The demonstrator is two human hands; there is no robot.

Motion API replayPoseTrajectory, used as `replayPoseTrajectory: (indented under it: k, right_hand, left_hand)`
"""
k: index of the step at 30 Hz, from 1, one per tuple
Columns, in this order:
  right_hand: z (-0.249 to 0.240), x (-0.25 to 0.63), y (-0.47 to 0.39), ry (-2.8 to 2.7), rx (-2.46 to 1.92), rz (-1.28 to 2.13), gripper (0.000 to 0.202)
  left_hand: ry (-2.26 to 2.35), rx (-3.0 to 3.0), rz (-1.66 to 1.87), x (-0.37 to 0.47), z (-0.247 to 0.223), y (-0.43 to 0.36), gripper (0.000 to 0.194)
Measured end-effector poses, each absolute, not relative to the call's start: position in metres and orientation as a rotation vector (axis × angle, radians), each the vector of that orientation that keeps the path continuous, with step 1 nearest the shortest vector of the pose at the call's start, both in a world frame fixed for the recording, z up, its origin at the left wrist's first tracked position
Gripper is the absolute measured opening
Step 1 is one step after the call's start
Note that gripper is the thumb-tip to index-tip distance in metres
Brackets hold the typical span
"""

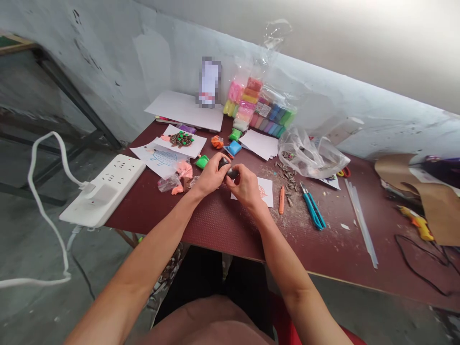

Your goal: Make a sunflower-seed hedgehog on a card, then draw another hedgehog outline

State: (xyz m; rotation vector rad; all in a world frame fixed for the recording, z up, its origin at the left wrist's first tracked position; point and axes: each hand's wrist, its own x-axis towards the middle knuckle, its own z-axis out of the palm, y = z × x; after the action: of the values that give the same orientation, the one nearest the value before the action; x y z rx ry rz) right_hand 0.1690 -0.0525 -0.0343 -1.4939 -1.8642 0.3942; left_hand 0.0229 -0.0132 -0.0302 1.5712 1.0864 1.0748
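Observation:
My left hand (212,176) and my right hand (246,186) meet above the table's front middle. Between the fingertips of both is a dark lump of modelling clay (233,173), partly covered by the fingers. Under my right hand lies a small white sheet with an orange drawing (265,191). Close to my left hand are a green clay packet (202,162) and pink clay (184,169). Just beyond the hands sit a blue clay packet (233,148) and an orange one (217,141).
A seed-covered clay figure (181,139) rests on paper at left, near a white power strip (104,189). Rightward lie sunflower seeds (286,175), an orange marker (281,200), a teal-handled cutting tool (314,210), glue sticks (361,223) and a yellow glue gun (417,223). Clay packs (266,112) stand behind.

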Motion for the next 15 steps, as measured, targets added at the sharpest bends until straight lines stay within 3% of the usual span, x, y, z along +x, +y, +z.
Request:
replayPoseTrajectory:
  k: [3, 6, 15]
  right_hand:
    - [-0.0384, 0.1671, -0.0526, -1.842, -1.475, 0.273, 0.008]
    - [-0.0398, 0.1673, -0.0538, -1.798, -1.46, 0.223, 0.014]
    - [-0.0407, 0.1714, -0.0527, -1.87, -1.486, 0.396, 0.022]
  left_hand:
    - [1.059, 1.537, 1.048, 0.0226, -0.0296, -0.0129, 0.014]
    - [1.084, 1.433, 0.995, 0.0216, -0.0283, -0.0111, 0.006]
    - [1.098, 1.477, 0.996, 0.0197, -0.0298, -0.0117, 0.019]
